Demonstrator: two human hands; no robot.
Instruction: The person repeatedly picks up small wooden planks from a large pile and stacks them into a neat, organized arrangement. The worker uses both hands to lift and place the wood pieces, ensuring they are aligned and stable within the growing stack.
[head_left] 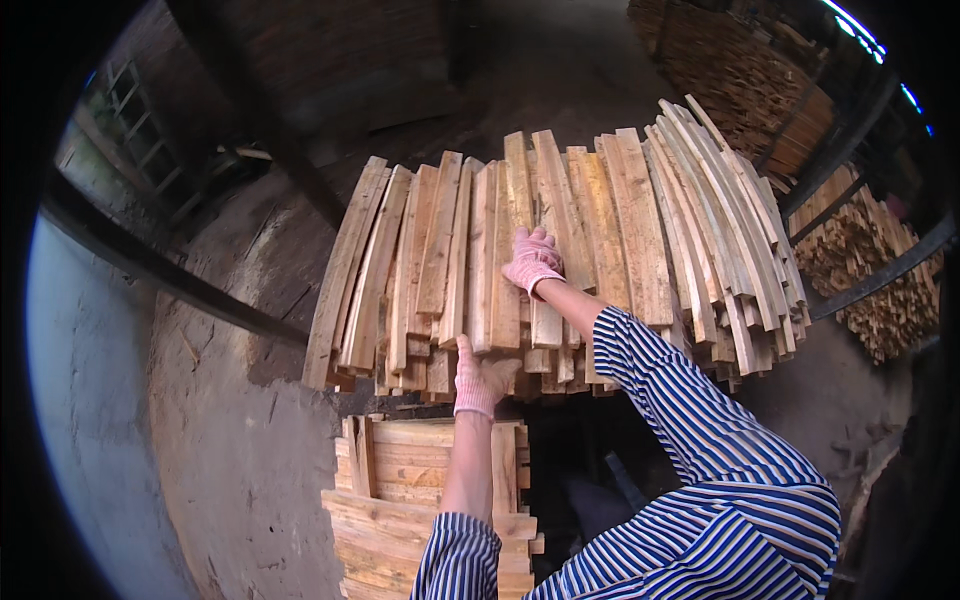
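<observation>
Wooden slats (438,240) are lying under the half-curled right hand (534,262); left hand (482,383), thumb extended, is touching their ends; grips unclear.

Wooden slats (637,230) seem to hide most fingers of the left hand (481,386), so its grip cannot be told. The right hand (535,260) covers the wood under its palm. The lower slat stack (385,530) runs off the bottom edge.

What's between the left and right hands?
In the head view, wooden slats, their near ends showing, lie between the left hand and the right hand.
</observation>
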